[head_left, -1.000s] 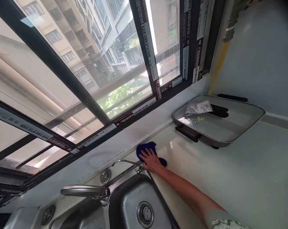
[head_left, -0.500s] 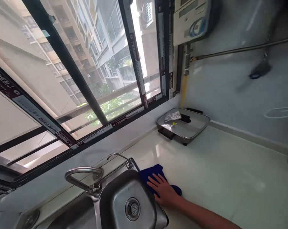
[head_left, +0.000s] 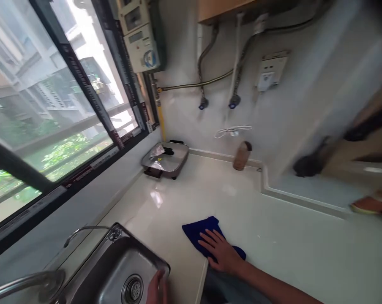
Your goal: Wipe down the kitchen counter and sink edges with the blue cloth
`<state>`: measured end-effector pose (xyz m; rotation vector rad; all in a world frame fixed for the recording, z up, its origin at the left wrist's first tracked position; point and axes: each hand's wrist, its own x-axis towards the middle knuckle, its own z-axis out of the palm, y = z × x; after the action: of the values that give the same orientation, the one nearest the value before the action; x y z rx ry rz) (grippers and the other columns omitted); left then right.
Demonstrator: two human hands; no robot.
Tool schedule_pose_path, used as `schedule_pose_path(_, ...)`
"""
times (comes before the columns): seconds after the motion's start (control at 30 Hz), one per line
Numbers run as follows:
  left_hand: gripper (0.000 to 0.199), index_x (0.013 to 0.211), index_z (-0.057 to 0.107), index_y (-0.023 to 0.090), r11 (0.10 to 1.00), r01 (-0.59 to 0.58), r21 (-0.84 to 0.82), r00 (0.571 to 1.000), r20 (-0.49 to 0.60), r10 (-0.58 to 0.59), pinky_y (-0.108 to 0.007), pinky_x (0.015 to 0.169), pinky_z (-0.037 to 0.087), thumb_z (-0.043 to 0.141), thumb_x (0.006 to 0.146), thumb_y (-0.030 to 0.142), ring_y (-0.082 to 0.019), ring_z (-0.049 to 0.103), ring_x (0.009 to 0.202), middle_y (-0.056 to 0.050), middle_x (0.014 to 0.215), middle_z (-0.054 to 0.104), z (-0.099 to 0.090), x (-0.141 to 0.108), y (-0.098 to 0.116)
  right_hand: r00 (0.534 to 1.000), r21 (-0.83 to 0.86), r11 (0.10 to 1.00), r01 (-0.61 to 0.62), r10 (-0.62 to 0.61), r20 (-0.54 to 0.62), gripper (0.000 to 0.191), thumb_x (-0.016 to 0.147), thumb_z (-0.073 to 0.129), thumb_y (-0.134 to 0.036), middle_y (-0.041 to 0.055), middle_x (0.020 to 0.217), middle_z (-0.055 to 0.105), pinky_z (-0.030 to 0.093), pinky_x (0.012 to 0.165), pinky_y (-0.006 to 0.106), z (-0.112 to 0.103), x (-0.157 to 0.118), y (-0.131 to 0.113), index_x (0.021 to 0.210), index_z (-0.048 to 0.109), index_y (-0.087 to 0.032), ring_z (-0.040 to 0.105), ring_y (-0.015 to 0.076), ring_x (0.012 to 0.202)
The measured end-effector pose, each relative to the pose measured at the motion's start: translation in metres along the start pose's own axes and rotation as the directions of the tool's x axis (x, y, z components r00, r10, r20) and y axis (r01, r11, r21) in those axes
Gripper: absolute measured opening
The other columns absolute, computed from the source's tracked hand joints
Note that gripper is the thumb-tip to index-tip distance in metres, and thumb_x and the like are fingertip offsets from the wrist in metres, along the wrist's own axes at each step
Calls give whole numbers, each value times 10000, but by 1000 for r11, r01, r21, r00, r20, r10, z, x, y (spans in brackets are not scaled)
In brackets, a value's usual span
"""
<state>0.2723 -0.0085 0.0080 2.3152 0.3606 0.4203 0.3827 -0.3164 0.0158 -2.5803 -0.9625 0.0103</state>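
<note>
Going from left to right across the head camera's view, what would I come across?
Large curved faucet, thin tap, sink drain, blurred left hand, blue cloth under the right hand, wall socket, blurred orange item.

The cloth (head_left: 195, 232) is deep blue; the countertop (head_left: 257, 219), off-white; the corner pipe (head_left: 161, 121), yellow.

Blue cloth (head_left: 196, 232) farther from sink (head_left: 116, 266)

Light from left window (head_left: 51, 101); glare on counter (head_left: 175, 198); right side blurred
</note>
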Motion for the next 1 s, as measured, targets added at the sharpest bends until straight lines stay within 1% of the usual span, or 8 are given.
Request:
schedule_pose_path(0.13, 523, 1264, 620, 138, 954, -288, 88, 945, 190, 268, -579, 1122, 432, 429, 892, 451, -347, 540, 1309, -204, 1359, 622, 19, 71, 25, 957, -156, 950, -272, 250, -144, 718, 853, 464, -251, 6, 1605, 302, 300, 1183, 581, -11, -71, 36, 1527, 239, -357, 265, 283, 1480)
schedule_pose_path(0.3, 546, 1415, 468, 159, 900, -210, 382, 965, 230, 128, -681, 1192, 177, 313, 951, 403, -394, 211, 1501, -227, 1577, 349, 51, 137, 63, 789, -291, 739, -608, 522, -324, 627, 916, 396, -325, 24, 1595, 332, 328, 1173, 525, -14, -195, 67, 1528, 261, -314, 294, 256, 1467)
schedule_pose_path(0.4, 584, 1460, 399, 181, 895, -96, 435, 975, 224, -4, -678, 1194, 150, 237, 965, 446, -394, 178, 1510, -211, 1612, 281, 67, 155, 70, 637, -314, 556, -770, 641, -428, 615, 916, 381, -393, 56, 1572, 377, 334, 1160, 525, -6, -259, 73, 1513, 321, -257, 314, 276, 1453)
schedule_pose_path(0.47, 611, 1471, 377, 165, 879, -84, 469, 976, 216, -22, -668, 1202, 122, 226, 960, 465, -396, 149, 1516, -206, 1623, 256, 73, 157, 70, 518, -304, 419, -855, 701, -490, 621, 912, 357, -411, 86, 1563, 389, 323, 1156, 535, 0, -280, 73, 1500, 352, -209, 315, 299, 1449)
schedule_pose_path(0.6, 638, 1476, 364, 148, 855, -114, 506, 982, 190, 19, -656, 1205, 114, 214, 952, 481, -397, 139, 1516, -204, 1618, 269, 78, 152, 69, 292, -268, 168, -948, 793, -535, 640, 913, 303, -397, 155, 1564, 360, 289, 1140, 579, 3, -258, 75, 1494, 352, -134, 301, 368, 1442)
schedule_pose_path(0.7, 645, 1470, 377, 144, 845, -120, 521, 983, 183, 27, -654, 1199, 138, 180, 955, 479, -403, 172, 1507, -206, 1608, 293, 76, 149, 71, 203, -269, 71, -960, 840, -504, 655, 922, 291, -406, 205, 1558, 342, 265, 1122, 613, -6, -211, 89, 1499, 330, -99, 299, 424, 1427)
schedule_pose_path(0.87, 637, 1473, 374, 152, 810, -128, 572, 983, 183, 26, -646, 1194, 166, 167, 955, 460, -400, 195, 1502, -201, 1605, 303, 76, 149, 74, 231, -279, 118, -953, 879, -416, 655, 928, 309, -392, 195, 1575, 312, 223, 1136, 603, -31, -122, 125, 1519, 284, -112, 269, 430, 1437)
schedule_pose_path(1.0, 640, 1481, 357, 161, 783, -111, 612, 984, 179, 0, -636, 1198, 167, 162, 952, 463, -389, 194, 1506, -189, 1613, 295, 78, 151, 73, 329, -284, 229, -931, 862, -386, 662, 925, 323, -384, 196, 1592, 282, 185, 1154, 594, -43, -53, 151, 1527, 262, -117, 264, 424, 1443)
